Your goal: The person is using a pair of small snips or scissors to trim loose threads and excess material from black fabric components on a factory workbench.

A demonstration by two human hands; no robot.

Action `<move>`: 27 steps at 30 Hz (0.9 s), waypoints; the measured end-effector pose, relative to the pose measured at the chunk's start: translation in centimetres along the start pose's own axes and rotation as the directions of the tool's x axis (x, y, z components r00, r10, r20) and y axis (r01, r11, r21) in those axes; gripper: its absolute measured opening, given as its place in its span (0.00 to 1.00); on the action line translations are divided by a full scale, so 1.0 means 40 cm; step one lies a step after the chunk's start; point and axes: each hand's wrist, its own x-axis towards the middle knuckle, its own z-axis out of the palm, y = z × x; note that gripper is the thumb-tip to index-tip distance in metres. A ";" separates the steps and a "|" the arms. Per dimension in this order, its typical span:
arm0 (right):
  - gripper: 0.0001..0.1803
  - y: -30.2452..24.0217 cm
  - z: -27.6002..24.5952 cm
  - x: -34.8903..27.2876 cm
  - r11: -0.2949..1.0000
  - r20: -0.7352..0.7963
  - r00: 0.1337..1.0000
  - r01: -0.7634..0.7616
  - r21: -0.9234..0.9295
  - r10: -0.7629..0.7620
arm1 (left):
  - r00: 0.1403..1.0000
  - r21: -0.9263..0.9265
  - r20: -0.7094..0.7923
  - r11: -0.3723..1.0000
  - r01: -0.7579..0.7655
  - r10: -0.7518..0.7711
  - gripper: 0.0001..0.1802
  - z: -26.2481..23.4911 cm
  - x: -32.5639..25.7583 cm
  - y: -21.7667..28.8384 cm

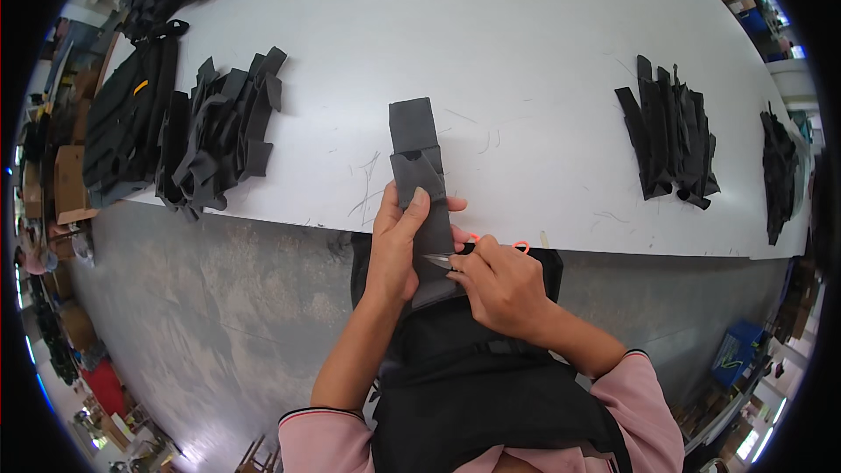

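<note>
A dark grey, folded fabric strip [413, 127] reaches over the table's front edge, its far end lying above the white top. My left hand [394, 250] is closed round the strip, thumb on top and fingertips showing past its right edge. Closed on a small pair of scissors [438, 260] with orange handle loops, my right hand [510, 291] is just right of the strip. The silver blades point left across the lower part of the strip. Whether they are cutting the cloth or only touching it, I cannot tell.
The white table [526, 52] spreads out ahead. On its left are a pile of dark fabric strips [223, 127] and a black bag [131, 123]. To the right lie another strip pile [670, 136] and a dark bundle [778, 171]. A blue crate [738, 352] stands on the floor.
</note>
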 end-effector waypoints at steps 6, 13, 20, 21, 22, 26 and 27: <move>0.22 0.020 -0.014 0.020 0.851 -0.043 0.943 -0.279 0.445 0.331 | 0.992 -0.120 0.082 0.987 0.110 -0.101 0.20 -0.030 0.010 -0.018; 0.26 0.095 0.049 0.011 0.887 -0.006 0.958 -0.264 0.379 0.288 | 0.970 0.033 0.153 0.982 0.184 -0.187 0.42 0.010 -0.053 -0.032; 0.04 0.104 0.052 0.078 0.523 -0.118 0.790 -0.277 0.806 0.601 | 0.992 0.131 0.070 0.987 0.094 -0.103 0.30 -0.002 -0.087 -0.075; 0.07 0.104 0.043 0.078 0.271 0.075 0.714 -0.357 0.894 0.696 | 0.977 0.093 0.100 0.980 0.177 -0.186 0.25 -0.006 -0.087 -0.070; 0.09 0.099 0.047 0.084 0.192 0.148 0.695 -0.386 0.902 0.704 | 0.955 0.059 0.131 0.964 0.261 -0.267 0.22 -0.009 -0.088 -0.068; 0.07 0.107 0.051 0.094 0.111 0.269 0.713 -0.437 0.893 0.648 | 0.978 0.440 0.195 0.885 -0.156 0.075 0.16 -0.017 -0.079 -0.088; 0.07 0.119 0.049 0.099 -0.071 0.447 0.682 -0.504 0.861 0.579 | 0.888 0.612 0.305 0.643 -0.460 0.345 0.14 0.014 -0.068 -0.054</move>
